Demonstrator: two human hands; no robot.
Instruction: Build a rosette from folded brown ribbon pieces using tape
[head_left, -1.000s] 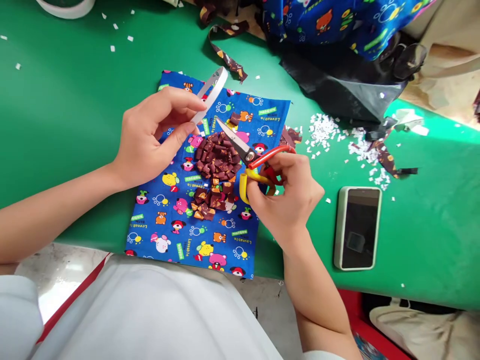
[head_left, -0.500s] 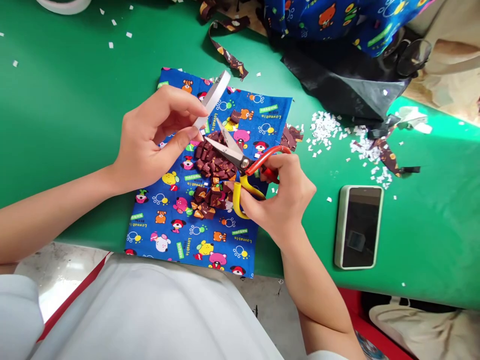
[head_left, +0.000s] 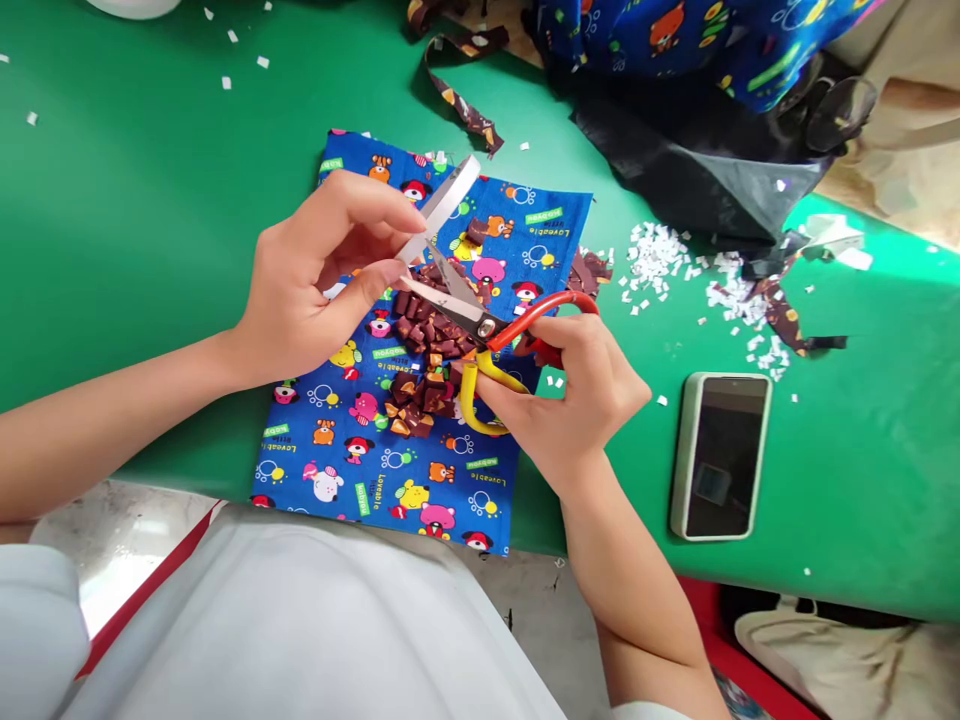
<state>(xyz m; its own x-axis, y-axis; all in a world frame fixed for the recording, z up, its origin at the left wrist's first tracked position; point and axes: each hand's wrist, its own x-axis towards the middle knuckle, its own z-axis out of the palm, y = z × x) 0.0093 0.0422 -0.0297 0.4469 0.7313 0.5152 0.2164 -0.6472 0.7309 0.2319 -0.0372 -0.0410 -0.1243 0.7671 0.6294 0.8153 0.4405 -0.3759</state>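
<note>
Between thumb and fingers, my left hand [head_left: 322, 265] pinches a narrow white strip [head_left: 454, 190] that curls up to the right. Scissors [head_left: 487, 328] with one red and one yellow handle are in my right hand [head_left: 577, 395]. Their blades stand apart, with the tips at the strip's end by my left thumb. Below them, small dark brown pieces with orange patches [head_left: 431, 330] lie heaped on a blue cloth printed with cartoon animals [head_left: 315, 490]. My right fingers partly hide the handles.
A phone [head_left: 724, 455] lies at the right on the green table [head_left: 862, 420]. Small white bits [head_left: 656, 255] are heaped beyond the cloth, near black material [head_left: 675, 160]. A brown patterned strip [head_left: 465, 110] and more blue printed fabric [head_left: 660, 40] lie at the back.
The scissor blades have come closer to the white strip and now meet its end. The handles are spread a little wider. My left hand still holds the strip.
</note>
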